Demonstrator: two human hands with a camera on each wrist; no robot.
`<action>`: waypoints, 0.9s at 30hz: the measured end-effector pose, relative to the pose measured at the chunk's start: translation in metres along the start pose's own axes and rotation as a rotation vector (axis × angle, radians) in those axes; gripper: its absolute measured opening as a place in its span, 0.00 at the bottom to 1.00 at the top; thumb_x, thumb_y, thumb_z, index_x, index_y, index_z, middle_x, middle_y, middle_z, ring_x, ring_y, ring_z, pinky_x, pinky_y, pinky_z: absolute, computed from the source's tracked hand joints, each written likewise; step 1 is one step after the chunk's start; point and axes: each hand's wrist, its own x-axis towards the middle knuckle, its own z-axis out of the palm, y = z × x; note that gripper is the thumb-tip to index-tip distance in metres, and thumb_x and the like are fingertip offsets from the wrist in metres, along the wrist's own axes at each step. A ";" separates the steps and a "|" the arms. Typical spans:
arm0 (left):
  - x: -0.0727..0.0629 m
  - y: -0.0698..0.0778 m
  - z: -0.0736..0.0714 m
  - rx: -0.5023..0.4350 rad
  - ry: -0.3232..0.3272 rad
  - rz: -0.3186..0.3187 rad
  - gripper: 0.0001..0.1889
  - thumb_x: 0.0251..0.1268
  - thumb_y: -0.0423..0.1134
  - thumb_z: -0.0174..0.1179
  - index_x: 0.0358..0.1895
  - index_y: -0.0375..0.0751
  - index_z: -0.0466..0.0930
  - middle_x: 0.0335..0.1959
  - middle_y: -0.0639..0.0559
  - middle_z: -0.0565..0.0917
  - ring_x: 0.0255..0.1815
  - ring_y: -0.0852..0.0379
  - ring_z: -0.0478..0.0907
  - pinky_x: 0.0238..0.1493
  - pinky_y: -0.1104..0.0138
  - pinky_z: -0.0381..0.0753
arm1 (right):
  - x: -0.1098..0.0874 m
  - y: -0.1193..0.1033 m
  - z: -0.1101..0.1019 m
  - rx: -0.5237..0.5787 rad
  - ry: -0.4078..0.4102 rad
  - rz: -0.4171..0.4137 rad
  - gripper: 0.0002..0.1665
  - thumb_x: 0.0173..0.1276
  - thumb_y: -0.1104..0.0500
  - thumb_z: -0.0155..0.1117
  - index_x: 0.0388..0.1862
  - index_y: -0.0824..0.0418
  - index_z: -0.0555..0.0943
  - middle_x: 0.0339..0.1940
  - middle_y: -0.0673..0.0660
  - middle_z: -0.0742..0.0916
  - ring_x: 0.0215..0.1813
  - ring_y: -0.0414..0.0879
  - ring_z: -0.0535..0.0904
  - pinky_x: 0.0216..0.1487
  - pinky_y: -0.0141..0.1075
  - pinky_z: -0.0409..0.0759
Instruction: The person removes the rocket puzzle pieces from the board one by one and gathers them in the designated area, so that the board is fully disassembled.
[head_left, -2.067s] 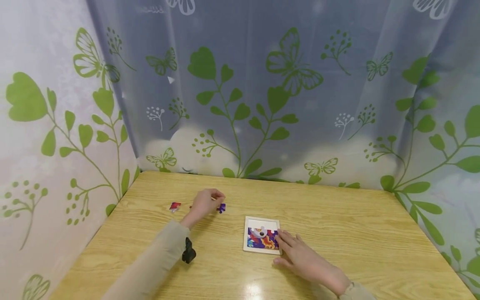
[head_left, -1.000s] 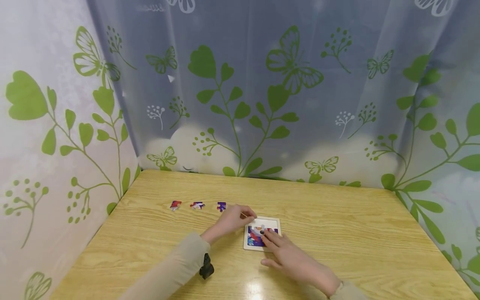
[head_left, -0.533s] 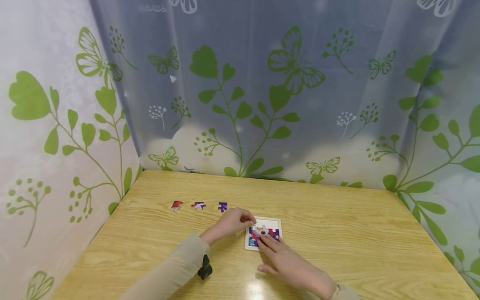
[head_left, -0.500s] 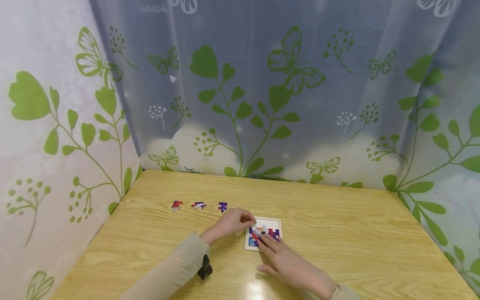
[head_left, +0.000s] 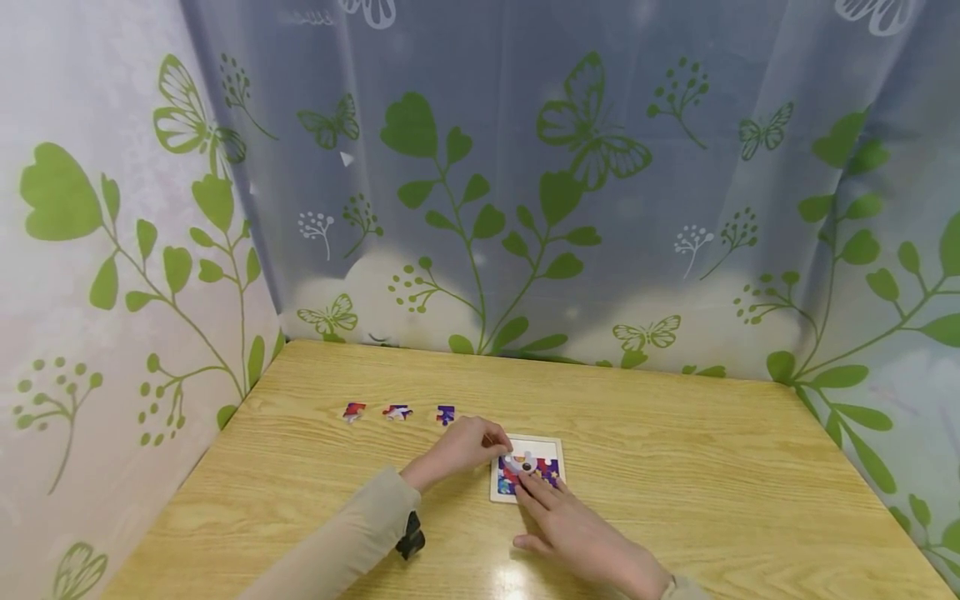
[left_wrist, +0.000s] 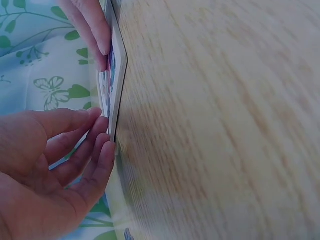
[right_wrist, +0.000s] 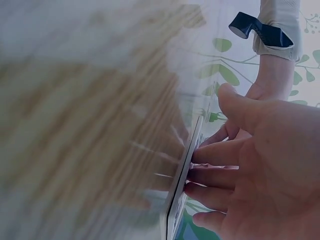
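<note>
A square jigsaw puzzle [head_left: 551,468] lies in a pale frame on the table, coloured pieces filling its near part and bare white showing along its far part. My left hand [head_left: 467,443] is at the frame's left side, its curled thumb and fingertips pinching a small puzzle piece that the fingers almost wholly hide. In the left wrist view, the left fingertips [left_wrist: 104,122] meet right at the frame's edge. My right hand [head_left: 577,529] rests its extended fingers on the puzzle's near right part; the right wrist view shows these fingers [right_wrist: 212,177] over the board edge.
Three loose puzzle pieces lie in a row to the left: a red one [head_left: 354,411], a white-and-purple one [head_left: 397,412] and a purple one [head_left: 446,413]. A patterned curtain [head_left: 495,250] stands behind the wooden table [head_left: 675,467]. A black device [head_left: 411,537] sits on the left wrist.
My left hand has moved right from the loose pieces to the puzzle's left side, then stayed nearly still. My right hand has shifted slightly left, further over the puzzle.
</note>
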 end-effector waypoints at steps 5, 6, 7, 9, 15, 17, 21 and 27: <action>0.002 0.002 0.000 0.021 -0.023 0.003 0.06 0.72 0.36 0.63 0.42 0.41 0.89 0.39 0.51 0.89 0.33 0.64 0.78 0.37 0.69 0.77 | -0.001 -0.002 0.000 -0.001 0.000 0.010 0.42 0.78 0.40 0.54 0.76 0.70 0.65 0.80 0.67 0.63 0.79 0.61 0.59 0.76 0.58 0.58; 0.002 0.002 0.001 0.026 -0.029 0.003 0.07 0.72 0.37 0.62 0.43 0.41 0.90 0.39 0.50 0.89 0.32 0.64 0.77 0.37 0.70 0.76 | -0.001 -0.002 0.000 -0.002 0.000 0.011 0.42 0.78 0.40 0.54 0.76 0.70 0.65 0.80 0.67 0.63 0.79 0.61 0.59 0.76 0.58 0.58; 0.002 0.003 0.001 0.032 -0.036 0.004 0.07 0.73 0.37 0.62 0.43 0.41 0.90 0.40 0.50 0.89 0.32 0.64 0.76 0.36 0.70 0.76 | -0.001 -0.002 0.000 -0.003 0.001 0.011 0.42 0.78 0.40 0.54 0.76 0.70 0.65 0.80 0.67 0.63 0.79 0.61 0.59 0.76 0.58 0.58; 0.003 0.003 0.002 0.040 -0.047 0.001 0.08 0.73 0.37 0.62 0.43 0.41 0.90 0.40 0.50 0.89 0.30 0.65 0.75 0.33 0.72 0.74 | -0.001 -0.003 0.000 -0.005 0.001 0.010 0.42 0.78 0.39 0.54 0.76 0.70 0.65 0.80 0.67 0.63 0.79 0.62 0.59 0.76 0.58 0.58; 0.004 0.005 0.002 0.045 -0.053 0.005 0.08 0.73 0.37 0.62 0.42 0.41 0.90 0.40 0.50 0.90 0.28 0.65 0.72 0.29 0.72 0.70 | -0.001 -0.003 0.001 -0.012 0.007 0.004 0.43 0.78 0.40 0.54 0.76 0.70 0.65 0.80 0.67 0.64 0.79 0.62 0.60 0.75 0.59 0.60; 0.004 0.005 0.003 0.047 -0.053 0.010 0.08 0.73 0.37 0.62 0.42 0.41 0.90 0.39 0.50 0.90 0.28 0.65 0.72 0.30 0.72 0.71 | -0.001 -0.003 0.001 -0.010 0.006 0.008 0.43 0.78 0.40 0.54 0.76 0.70 0.65 0.80 0.67 0.64 0.79 0.62 0.60 0.75 0.59 0.60; 0.005 0.005 0.003 0.050 -0.055 0.006 0.07 0.73 0.37 0.62 0.41 0.41 0.90 0.37 0.51 0.89 0.28 0.65 0.73 0.31 0.72 0.71 | 0.000 -0.003 0.000 -0.008 0.003 0.013 0.43 0.77 0.39 0.54 0.76 0.70 0.65 0.79 0.67 0.64 0.79 0.62 0.60 0.75 0.59 0.59; 0.007 0.006 0.005 0.049 -0.049 -0.010 0.07 0.72 0.37 0.63 0.40 0.40 0.90 0.35 0.52 0.89 0.27 0.65 0.73 0.31 0.72 0.72 | 0.000 -0.003 -0.001 0.000 -0.002 0.013 0.43 0.77 0.39 0.54 0.76 0.69 0.65 0.80 0.67 0.64 0.79 0.62 0.60 0.76 0.59 0.58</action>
